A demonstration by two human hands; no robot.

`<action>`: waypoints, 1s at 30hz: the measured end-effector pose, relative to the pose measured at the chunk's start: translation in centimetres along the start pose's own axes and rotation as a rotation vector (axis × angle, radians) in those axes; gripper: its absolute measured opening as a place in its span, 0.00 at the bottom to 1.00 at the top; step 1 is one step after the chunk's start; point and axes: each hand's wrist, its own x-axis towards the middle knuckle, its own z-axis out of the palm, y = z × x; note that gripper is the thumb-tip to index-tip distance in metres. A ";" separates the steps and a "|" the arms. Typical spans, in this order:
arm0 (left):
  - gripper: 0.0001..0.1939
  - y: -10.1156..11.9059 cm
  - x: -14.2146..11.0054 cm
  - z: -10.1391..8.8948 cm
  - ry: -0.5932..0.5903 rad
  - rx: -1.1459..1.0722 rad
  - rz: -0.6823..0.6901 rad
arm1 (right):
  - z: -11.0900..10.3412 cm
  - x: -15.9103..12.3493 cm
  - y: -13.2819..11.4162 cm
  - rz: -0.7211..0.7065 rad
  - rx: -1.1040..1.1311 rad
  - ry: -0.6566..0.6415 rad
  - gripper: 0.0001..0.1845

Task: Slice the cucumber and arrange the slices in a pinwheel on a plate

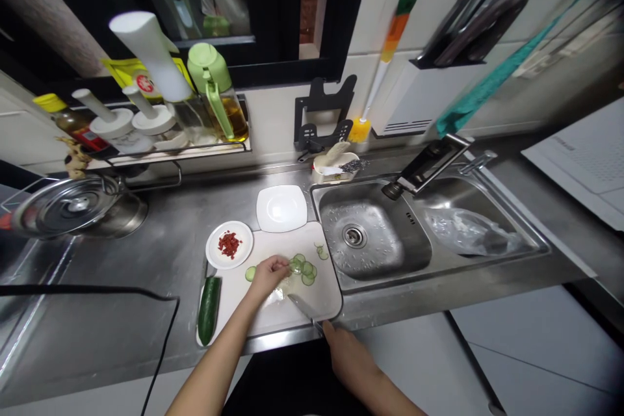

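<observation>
My left hand (270, 275) is over the white cutting board (258, 318), its fingers pinched together at the edge of several thin cucumber slices (307, 269). What lies between the fingertips is too small to make out. Wrapped around the handle of a kitchen knife (303, 309), my right hand (348, 352) is at the board's front edge, with the blade pointing up and left over the board. One cucumber piece (250, 273) lies left of my left hand. A length of dark green cucumber (209, 310) rests along the board's left side.
Behind the board are a plate of chopped red pieces (229, 244) and a square white plate (281, 208). The sink (375, 234) adjoins on the right, with its faucet (429, 162) above. A lidded pot (107, 208) and a black cable (168, 331) are at left.
</observation>
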 end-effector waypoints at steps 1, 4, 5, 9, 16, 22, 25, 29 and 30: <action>0.10 -0.3 0.1 -0.1 -0.011 -0.079 -0.034 | 0.0 0.0 0.0 0.002 -0.001 -0.001 0.34; 0.13 -0.7 0.3 -0.3 -0.033 -0.190 -0.079 | -0.2 -0.1 -0.1 0.003 -0.003 -0.003 0.33; 0.13 -0.6 0.5 -0.3 -0.036 -0.183 -0.082 | -0.2 -0.1 -0.2 0.004 -0.004 -0.002 0.33; 0.11 1.0 1.9 1.2 -0.046 0.022 -0.031 | 0.0 -0.3 -0.2 0.005 0.003 0.023 0.33; 0.06 4.1 5.5 6.8 -0.128 0.305 0.085 | 0.4 -0.3 -0.3 0.037 0.016 0.021 0.34; 0.15 4.2 6.7 6.9 0.002 0.498 0.171 | 0.3 -0.3 -0.5 0.032 0.011 0.016 0.34; 0.18 3.9 6.4 5.2 0.054 0.554 0.194 | 0.4 -0.3 -0.4 0.031 0.014 0.022 0.34; 0.14 2.1 4.5 2.3 0.115 0.664 0.206 | 0.5 -0.2 -0.1 0.014 0.020 0.037 0.33; 0.14 1.5 3.9 1.7 0.093 0.686 0.199 | 0.5 -0.2 -0.1 0.008 0.023 0.034 0.33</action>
